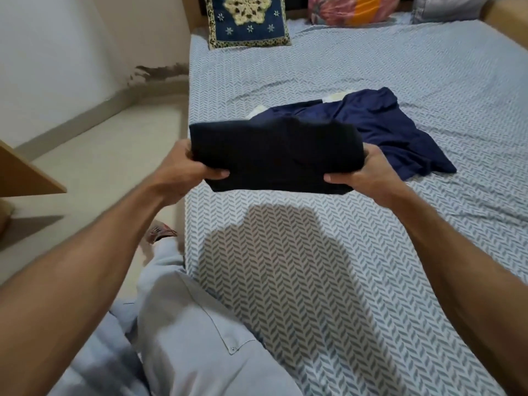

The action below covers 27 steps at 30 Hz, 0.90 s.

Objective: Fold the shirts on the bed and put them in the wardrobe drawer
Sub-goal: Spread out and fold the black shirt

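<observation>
both hands (left (pixel 185 164), right (pixel 363 172)) grip the folded black shirt (pixel 274 158) by its short ends, long axis crosswise above the bed (pixel 371 252)

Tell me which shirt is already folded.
The black shirt, held above the bed between the left hand and right hand. The navy shirt lies crumpled on the sheet.

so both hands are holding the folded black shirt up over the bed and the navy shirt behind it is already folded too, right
Not quite. Both the left hand and the right hand do hold the folded black shirt up over the bed, but the navy shirt behind it is not folded: the head view shows it lying spread and rumpled on the sheet.
</observation>
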Motion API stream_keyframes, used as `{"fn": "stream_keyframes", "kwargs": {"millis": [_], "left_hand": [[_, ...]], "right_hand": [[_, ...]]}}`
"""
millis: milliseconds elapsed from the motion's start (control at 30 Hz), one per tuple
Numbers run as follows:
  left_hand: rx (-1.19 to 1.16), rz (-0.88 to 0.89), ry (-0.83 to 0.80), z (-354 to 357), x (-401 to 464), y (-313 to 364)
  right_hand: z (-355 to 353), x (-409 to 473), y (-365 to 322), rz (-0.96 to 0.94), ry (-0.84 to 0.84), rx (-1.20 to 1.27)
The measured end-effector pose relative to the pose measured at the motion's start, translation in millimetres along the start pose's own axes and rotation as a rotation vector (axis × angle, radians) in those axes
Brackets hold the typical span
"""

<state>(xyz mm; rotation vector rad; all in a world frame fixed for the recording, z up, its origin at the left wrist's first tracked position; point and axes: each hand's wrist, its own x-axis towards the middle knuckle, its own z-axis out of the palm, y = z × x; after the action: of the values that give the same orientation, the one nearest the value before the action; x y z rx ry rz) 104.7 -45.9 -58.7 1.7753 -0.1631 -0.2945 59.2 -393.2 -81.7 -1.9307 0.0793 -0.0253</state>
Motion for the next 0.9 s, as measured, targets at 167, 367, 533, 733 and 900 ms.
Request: {"fn": "stream_keyframes", "kwargs": {"millis": [167, 367, 533, 733, 900], "left_hand": [[0.326, 0.099, -0.18, 10, -29, -63], [0.56, 0.017, -0.357, 34, -76, -164], [0.803, 0.164, -0.455, 32, -92, -171], [0.994, 0.347, -0.473, 38, -113, -164], [1.15, 0.264, -0.546, 35, -119, -162]], "right_hand": [[24, -37, 80, 0.07, -0.001, -0.222], [54, -103, 144, -0.05, -0.16, -0.353], [53, -124, 144, -0.213, -0.114, -0.436], [51, -166, 146, -0.355, -0.181, -0.58], [44, -191, 155, -0.294, -0.236, -0.677]]}}
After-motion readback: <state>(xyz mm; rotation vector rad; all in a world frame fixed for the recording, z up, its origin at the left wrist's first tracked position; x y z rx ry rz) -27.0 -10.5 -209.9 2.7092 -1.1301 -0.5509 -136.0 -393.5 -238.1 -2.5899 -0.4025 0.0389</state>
